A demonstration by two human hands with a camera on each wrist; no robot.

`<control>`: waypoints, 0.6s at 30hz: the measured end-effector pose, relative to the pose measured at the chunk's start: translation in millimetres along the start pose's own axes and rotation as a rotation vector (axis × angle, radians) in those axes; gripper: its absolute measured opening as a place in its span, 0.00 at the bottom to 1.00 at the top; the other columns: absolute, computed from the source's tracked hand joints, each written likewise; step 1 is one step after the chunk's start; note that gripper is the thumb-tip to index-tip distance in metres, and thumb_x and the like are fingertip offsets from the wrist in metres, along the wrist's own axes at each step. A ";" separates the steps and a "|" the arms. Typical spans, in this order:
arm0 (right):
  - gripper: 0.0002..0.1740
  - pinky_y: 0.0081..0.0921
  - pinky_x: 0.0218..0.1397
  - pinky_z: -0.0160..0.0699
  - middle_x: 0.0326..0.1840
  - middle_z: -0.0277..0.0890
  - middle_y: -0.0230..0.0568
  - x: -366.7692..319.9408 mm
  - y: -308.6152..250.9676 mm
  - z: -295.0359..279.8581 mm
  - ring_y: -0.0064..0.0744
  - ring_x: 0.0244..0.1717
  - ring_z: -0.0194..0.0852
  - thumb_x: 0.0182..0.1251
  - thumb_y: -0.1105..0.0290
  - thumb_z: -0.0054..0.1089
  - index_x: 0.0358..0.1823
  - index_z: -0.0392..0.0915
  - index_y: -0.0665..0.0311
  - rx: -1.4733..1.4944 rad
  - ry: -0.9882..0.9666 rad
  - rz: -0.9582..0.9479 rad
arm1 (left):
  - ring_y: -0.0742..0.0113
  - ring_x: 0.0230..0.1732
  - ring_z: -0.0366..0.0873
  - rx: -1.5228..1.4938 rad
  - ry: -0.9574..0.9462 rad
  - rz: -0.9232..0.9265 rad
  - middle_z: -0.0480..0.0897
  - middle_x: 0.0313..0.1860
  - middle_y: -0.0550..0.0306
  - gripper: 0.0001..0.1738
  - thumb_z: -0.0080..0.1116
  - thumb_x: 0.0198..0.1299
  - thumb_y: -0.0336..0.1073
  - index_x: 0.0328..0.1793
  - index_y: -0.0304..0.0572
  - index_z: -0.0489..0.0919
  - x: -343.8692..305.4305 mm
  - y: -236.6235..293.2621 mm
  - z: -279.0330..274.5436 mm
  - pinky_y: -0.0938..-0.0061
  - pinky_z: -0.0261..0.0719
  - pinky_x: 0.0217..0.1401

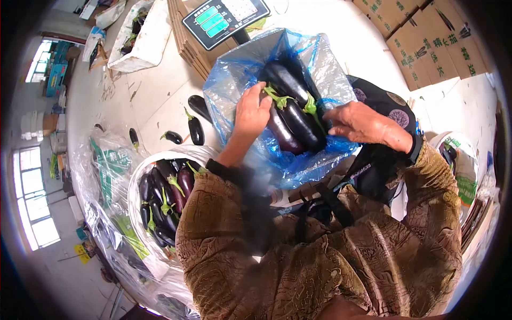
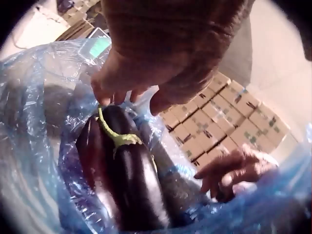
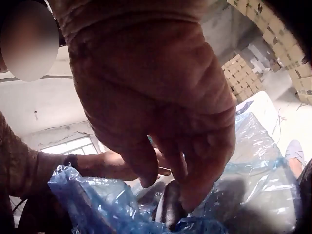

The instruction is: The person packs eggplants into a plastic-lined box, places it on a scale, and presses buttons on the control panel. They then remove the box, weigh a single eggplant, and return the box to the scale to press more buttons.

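Observation:
A blue plastic bag (image 1: pixel 229 69) stands opened wide with several dark purple eggplants (image 1: pixel 301 122) inside, their green stems (image 1: pixel 280 100) toward the middle. My left hand (image 1: pixel 253 113) reaches over the bag's left side, fingertips right at a stem and the upper end of an eggplant. Seen from the left wrist, a curved stem (image 2: pixel 109 127) runs up to those fingertips. At the bag's right side, my right hand (image 1: pixel 365 125) is lowered with loosely bent fingers, beside the eggplants. The right wrist view has its fingers (image 3: pixel 200 180) pointing down over an eggplant (image 3: pixel 170 207).
A white basket (image 1: pixel 140 181) of eggplants stands at the lower left, with several loose eggplants (image 1: pixel 196 130) on the floor near it. A scale display (image 1: pixel 224 24) rises behind the bag. Cardboard boxes (image 1: pixel 426 48) are stacked at upper right; a white foam box (image 1: pixel 144 58) lies at upper left.

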State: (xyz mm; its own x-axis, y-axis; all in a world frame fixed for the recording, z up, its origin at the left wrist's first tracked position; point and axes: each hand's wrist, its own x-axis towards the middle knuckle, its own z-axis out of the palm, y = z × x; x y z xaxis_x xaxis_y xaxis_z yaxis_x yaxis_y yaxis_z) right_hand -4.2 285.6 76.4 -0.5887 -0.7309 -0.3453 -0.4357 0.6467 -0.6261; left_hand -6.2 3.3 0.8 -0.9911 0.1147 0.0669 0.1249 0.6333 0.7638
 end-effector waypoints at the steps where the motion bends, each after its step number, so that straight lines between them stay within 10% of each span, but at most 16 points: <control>1: 0.22 0.42 0.51 0.76 0.44 0.80 0.59 3.9 1.2 2.6 0.60 0.48 0.78 0.64 0.66 0.64 0.55 0.75 0.73 -0.038 -0.010 -0.047 | 0.48 0.59 0.77 0.026 0.020 -0.010 0.79 0.57 0.37 0.24 0.58 0.61 0.34 0.64 0.35 0.74 0.6 -11.2 2.3 0.63 0.73 0.62; 9: 0.21 0.43 0.52 0.77 0.45 0.80 0.59 20.7 -10.0 -23.9 0.57 0.49 0.79 0.65 0.63 0.62 0.54 0.77 0.69 0.017 0.190 -0.060 | 0.48 0.49 0.80 0.032 0.122 0.026 0.81 0.51 0.40 0.20 0.58 0.60 0.31 0.58 0.32 0.77 3.1 0.1 -29.1 0.66 0.78 0.54; 12: 0.26 0.42 0.58 0.76 0.51 0.77 0.53 25.9 21.6 -34.6 0.56 0.56 0.76 0.65 0.59 0.63 0.60 0.73 0.68 0.023 0.525 0.081 | 0.49 0.45 0.80 0.363 0.527 0.207 0.79 0.50 0.40 0.22 0.59 0.59 0.32 0.59 0.28 0.74 1.6 -15.0 -45.8 0.65 0.78 0.52; 15: 0.33 0.38 0.63 0.73 0.52 0.77 0.53 37.5 52.8 -32.9 0.52 0.57 0.76 0.64 0.54 0.66 0.64 0.70 0.68 0.099 0.630 0.225 | 0.54 0.45 0.80 0.486 0.568 0.002 0.78 0.51 0.44 0.23 0.61 0.58 0.32 0.58 0.27 0.73 -11.0 -35.7 -60.9 0.67 0.79 0.50; 17: 0.37 0.34 0.64 0.71 0.57 0.76 0.54 46.2 61.2 -31.9 0.42 0.58 0.76 0.61 0.58 0.69 0.64 0.67 0.76 0.551 0.302 0.494 | 0.60 0.46 0.81 -0.439 0.202 -0.547 0.80 0.51 0.48 0.22 0.61 0.59 0.31 0.59 0.29 0.74 -24.5 -53.4 -60.4 0.69 0.80 0.48; 18: 0.34 0.34 0.63 0.72 0.59 0.76 0.54 52.2 70.0 -20.5 0.40 0.58 0.75 0.61 0.65 0.70 0.64 0.68 0.76 0.767 0.259 0.439 | 0.60 0.46 0.81 -0.439 0.203 -0.547 0.80 0.51 0.48 0.22 0.61 0.59 0.31 0.59 0.29 0.74 -32.1 -70.8 -59.7 0.69 0.80 0.48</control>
State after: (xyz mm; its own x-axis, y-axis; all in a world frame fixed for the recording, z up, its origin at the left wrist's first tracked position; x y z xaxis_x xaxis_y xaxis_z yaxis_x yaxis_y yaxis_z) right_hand -79.4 297.2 28.8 -0.7690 -0.3227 -0.5518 0.3789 0.4651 -0.8001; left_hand 14.0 -90.9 -17.2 -0.9006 -0.3013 -0.3132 -0.3785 0.1895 0.9060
